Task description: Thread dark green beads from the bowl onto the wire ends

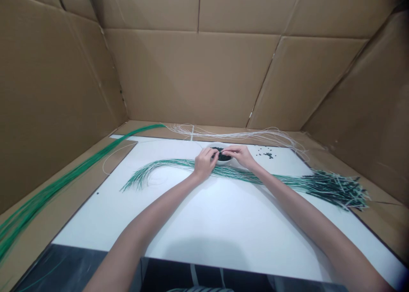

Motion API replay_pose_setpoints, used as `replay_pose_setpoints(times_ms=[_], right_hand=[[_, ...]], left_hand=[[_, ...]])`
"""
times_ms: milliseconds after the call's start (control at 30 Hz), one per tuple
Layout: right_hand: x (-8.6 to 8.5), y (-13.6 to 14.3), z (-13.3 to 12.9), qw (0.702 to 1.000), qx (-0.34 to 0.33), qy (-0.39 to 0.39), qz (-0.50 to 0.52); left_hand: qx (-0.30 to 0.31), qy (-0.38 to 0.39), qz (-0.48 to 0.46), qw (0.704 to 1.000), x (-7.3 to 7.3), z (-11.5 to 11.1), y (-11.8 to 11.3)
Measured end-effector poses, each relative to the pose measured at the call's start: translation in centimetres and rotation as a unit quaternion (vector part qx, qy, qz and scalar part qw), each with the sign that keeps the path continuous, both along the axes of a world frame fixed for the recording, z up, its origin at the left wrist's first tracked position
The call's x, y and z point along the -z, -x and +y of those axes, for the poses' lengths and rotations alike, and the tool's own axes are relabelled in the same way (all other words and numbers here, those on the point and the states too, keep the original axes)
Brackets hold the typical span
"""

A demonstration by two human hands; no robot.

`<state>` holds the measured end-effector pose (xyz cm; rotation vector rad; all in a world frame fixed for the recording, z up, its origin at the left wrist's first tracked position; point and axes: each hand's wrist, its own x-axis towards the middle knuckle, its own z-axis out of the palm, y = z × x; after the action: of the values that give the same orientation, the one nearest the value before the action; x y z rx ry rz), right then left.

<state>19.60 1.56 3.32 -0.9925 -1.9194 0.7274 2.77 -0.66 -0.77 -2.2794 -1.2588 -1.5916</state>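
Note:
A white bowl (pixel 228 161) filled with small dark bead-like pieces (pixel 225 158) stands near the far edge of the white board. Over its left side, my left hand (pixel 205 161) is closed in a pinch, apparently on a thin white strand trailing off to the left. My right hand (pixel 240 154) meets it from the right, thumb and fingertips pinched together above the pieces. Whatever lies between the right fingertips is too small to make out. Just on the near side of the bowl, a long bundle of green and white strands (pixel 281 180) runs beneath both forearms, its right end thick with dark pieces.
Loose dark pieces (pixel 269 155) lie scattered right of the bowl. White strands (pixel 223 134) stretch along the back, and a green strand bundle (pixel 79 166) lies at the left. Cardboard walls (pixel 191 79) enclose the white board (pixel 204 219) at the back and both sides.

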Motion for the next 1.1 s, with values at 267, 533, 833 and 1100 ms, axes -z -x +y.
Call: replay_pose_setpoints(times_ms=[267, 533, 833, 1100], right_hand=[[0.05, 0.00, 0.07, 1.000, 0.007, -0.002, -0.007], [0.17, -0.02, 0.08, 1.000, 0.005, -0.008, -0.008], [0.18, -0.10, 0.15, 1.000, 0.003, -0.007, -0.008], [0.15, -0.04, 0.09, 1.000, 0.007, -0.002, -0.001]], left_hand=[[0.000, -0.003, 0.002, 1.000, -0.07, -0.12, -0.02], [0.006, 0.000, 0.004, 1.000, 0.13, 0.08, 0.04], [-0.002, -0.002, 0.005, 1.000, 0.16, 0.07, 0.04], [0.000, -0.005, 0.006, 1.000, 0.19, 0.11, 0.02]])
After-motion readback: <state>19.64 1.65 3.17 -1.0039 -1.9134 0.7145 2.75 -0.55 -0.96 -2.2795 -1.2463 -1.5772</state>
